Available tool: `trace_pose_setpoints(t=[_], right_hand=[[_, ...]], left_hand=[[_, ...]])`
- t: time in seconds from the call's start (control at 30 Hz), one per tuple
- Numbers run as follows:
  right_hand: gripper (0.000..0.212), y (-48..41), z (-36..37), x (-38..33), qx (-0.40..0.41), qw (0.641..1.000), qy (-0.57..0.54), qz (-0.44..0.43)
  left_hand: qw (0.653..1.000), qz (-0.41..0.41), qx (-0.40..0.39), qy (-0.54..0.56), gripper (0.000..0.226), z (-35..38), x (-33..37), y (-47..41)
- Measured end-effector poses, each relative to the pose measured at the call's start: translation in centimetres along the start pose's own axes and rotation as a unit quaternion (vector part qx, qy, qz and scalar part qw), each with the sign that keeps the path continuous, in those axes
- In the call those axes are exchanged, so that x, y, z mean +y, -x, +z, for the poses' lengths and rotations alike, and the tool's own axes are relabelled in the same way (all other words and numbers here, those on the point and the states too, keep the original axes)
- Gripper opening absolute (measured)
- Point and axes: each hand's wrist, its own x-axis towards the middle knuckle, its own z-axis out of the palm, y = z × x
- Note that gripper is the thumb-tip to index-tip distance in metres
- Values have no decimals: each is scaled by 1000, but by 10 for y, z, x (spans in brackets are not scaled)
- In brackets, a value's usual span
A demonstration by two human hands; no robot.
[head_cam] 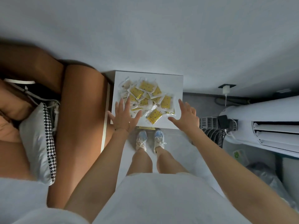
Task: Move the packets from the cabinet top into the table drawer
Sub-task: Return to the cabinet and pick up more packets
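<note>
Several clear packets with yellow contents (146,99) lie in a loose heap on the white cabinet top (171,81). My left hand (125,117) is spread flat, fingers straight, over the heap's near left edge. My right hand (186,114) hovers open at the cabinet's near right corner, just right of the packets, holding nothing. One yellow packet (154,116) lies nearest the front edge between my hands. No table drawer shows.
A brown sofa (80,110) with a white and houndstooth cushion (42,143) stands close on the left. A white air conditioner unit (267,126) and cables lie on the floor to the right. My feet in white sneakers (150,139) stand before the cabinet.
</note>
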Motion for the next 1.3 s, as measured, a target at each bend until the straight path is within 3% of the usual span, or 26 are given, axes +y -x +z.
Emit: trace_pose_setpoints(t=[0.27, 0.47, 0.67, 0.83, 1.1, 1.2, 1.3], right_hand=[[89, -90, 56, 10, 2, 992, -96, 79], [92, -167, 119, 16, 7, 971, -186, 151], [97, -209, 132, 6, 15, 945, -262, 196], [96, -219, 142, 3, 20, 924, -307, 225], [61, -214, 139, 14, -5, 854, -430, 292], [36, -212, 139, 14, 16, 829, -476, 293], [26, -210, 137, 12, 48, 825, -487, 283]], left_hand=[[998, -26, -44, 27, 74, 71, -11, -109], [983, -72, 52, 163, 58, 131, -25, -200], [985, -58, 59, 150, 66, 149, -11, -243], [987, -137, 32, 83, 75, 149, 0, -264], [971, -180, 15, 158, 66, 135, -10, -267], [961, -178, 12, 213, 60, 132, -17, -269], [950, -166, 24, 263, 47, 128, -18, -273]])
